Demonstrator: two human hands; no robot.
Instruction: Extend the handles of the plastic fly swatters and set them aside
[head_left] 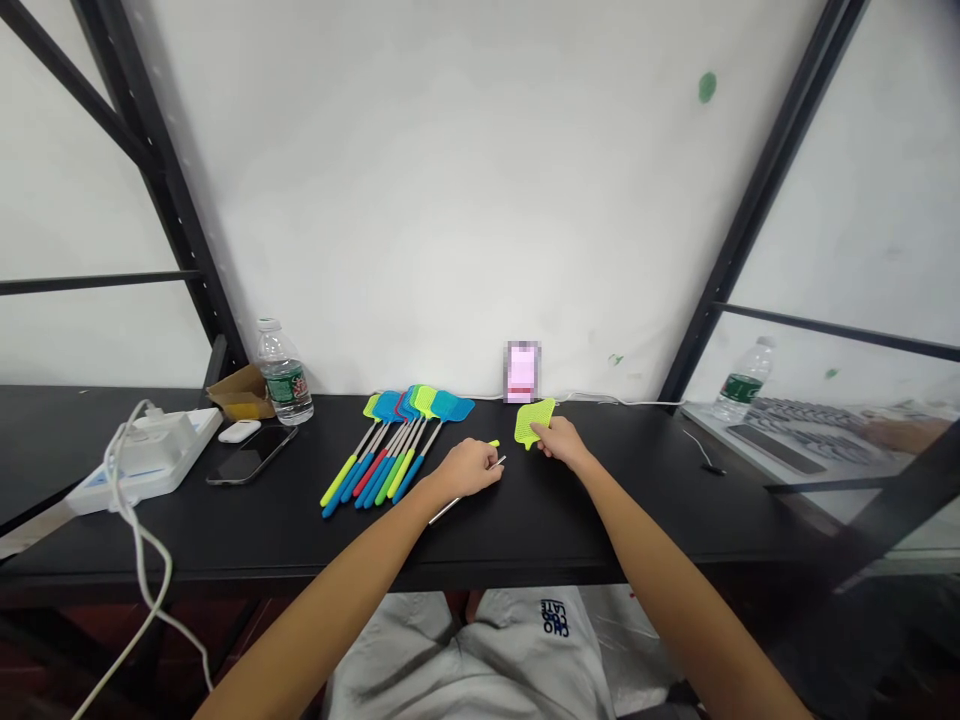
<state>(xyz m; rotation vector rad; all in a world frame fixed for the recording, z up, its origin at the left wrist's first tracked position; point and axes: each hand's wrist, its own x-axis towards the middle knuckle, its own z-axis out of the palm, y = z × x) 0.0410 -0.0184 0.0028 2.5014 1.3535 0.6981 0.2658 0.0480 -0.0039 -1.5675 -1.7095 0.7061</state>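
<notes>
Gripping near the counter's (300, 545) middle: left hand (471, 468), closed on a slanting metal rod (444, 512), a yellow-green tip (493, 443) showing beside its fingers; right hand (559, 441), apart from the left, pinching a yellow-green swatter head (534, 421) near the back edge. Swatters (397, 445), assorted colours, lie left of the left hand, heads overlapping toward the back edge.

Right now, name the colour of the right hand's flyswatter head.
Flyswatter head: lime yellow, best in the head view.
</notes>
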